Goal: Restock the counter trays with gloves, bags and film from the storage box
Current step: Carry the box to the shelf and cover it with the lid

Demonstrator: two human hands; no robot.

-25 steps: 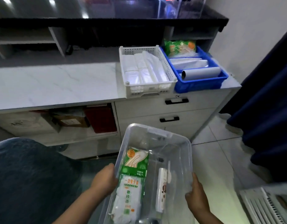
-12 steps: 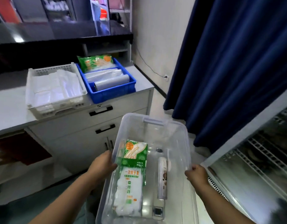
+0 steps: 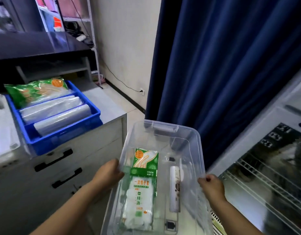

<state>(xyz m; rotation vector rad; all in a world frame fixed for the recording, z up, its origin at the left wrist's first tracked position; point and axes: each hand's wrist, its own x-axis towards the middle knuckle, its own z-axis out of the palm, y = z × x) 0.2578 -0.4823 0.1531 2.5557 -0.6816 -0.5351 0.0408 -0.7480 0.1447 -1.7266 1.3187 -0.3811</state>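
Note:
I hold a clear plastic storage box [image 3: 188, 133] in the air, low in the view. My left hand [image 3: 109, 173] grips its left rim and my right hand [image 3: 211, 185] grips its right rim. Inside lie a green-and-white pack of gloves [image 3: 143, 187] and a slim roll of film [image 3: 174, 189]. On the counter at left stands a blue tray [image 3: 65, 134] holding a green glove pack [image 3: 34, 90], clear bags [image 3: 51, 107] and a film roll [image 3: 61, 119]. The white tray [image 3: 4, 126] is cut off by the left edge.
White drawers with black handles [image 3: 53, 160] sit under the counter. A dark blue curtain [image 3: 231, 65] hangs straight ahead. A glass-door cooler with wire shelves [image 3: 264, 175] stands at right. A wall socket and cable [image 3: 142, 91] are by the floor.
The view has swung right while both hands keep the box. The counter trays have slid toward the left edge, and the curtain and cooler fill more of the view.

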